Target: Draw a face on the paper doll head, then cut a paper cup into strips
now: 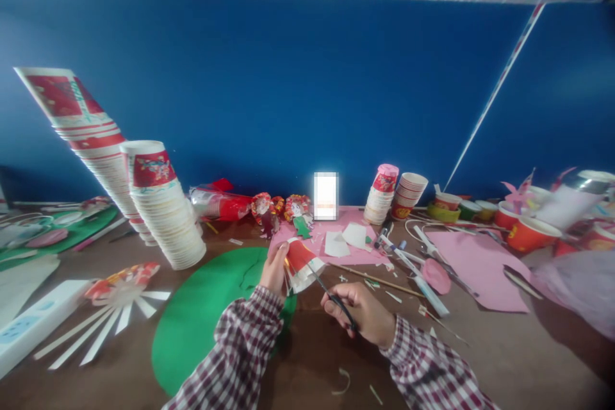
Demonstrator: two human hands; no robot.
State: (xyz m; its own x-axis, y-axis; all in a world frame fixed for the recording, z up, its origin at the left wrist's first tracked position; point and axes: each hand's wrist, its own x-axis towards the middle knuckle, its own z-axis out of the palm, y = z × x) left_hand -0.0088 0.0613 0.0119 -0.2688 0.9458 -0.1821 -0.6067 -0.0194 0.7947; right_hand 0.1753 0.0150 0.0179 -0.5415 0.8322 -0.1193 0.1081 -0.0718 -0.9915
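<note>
My left hand (275,271) is closed on the side of a red and white paper cup (303,261), held tilted above the table. Through the handles of dark scissors (342,309) go the fingers of my right hand (366,312). The scissor blades reach up and left to the cup's white rim. Whether the blades are open or closed is too small to tell. Below the left forearm lies a green oval sheet (206,307). Just beyond the cup is a pink sheet (288,234) with white paper pieces (337,244) on it.
Tall leaning stacks of paper cups (161,211) stand at left, near a cut cup with splayed strips (122,295) and a white power strip (43,320). Shorter cup stacks (382,195), a glue stick (429,290), and another pink sheet (480,269) lie rightward. A blue partition (288,90) rises behind.
</note>
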